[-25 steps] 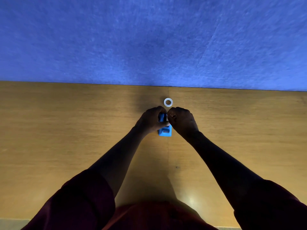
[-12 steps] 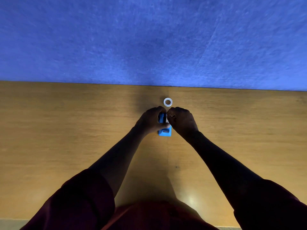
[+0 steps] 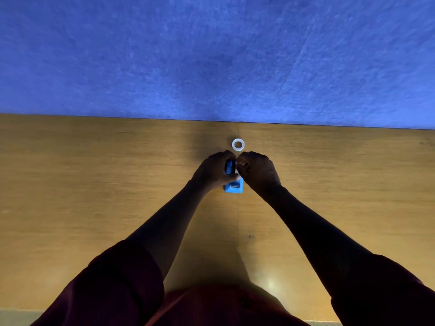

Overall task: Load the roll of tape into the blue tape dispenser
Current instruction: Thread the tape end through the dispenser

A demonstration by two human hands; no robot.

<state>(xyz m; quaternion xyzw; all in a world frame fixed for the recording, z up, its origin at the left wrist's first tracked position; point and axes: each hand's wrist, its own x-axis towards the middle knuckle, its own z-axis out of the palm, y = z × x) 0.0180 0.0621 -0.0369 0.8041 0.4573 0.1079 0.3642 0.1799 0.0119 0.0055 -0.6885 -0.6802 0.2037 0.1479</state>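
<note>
Blue felt-like wall (image 3: pixel 211 55) rises behind a wooden worktop (image 3: pixel 94 184) that fills the lower view. Near the middle of the worktop stands the blue tape dispenser (image 3: pixel 233 187), its near end showing a slotted face. Both hands meet over it — the left hand (image 3: pixel 211 171) is curled around its left side and far end, fingers closed on the body, while the right hand (image 3: pixel 259 170) is bunched at its right side, fingertips pinched at the top; what they pinch is too small to tell. The roll of tape (image 3: pixel 238 144) — a white ring — lies flat just beyond the hands, apart from the dispenser. Dark red sleeves (image 3: pixel 113 285) cover the upper arms.
</note>
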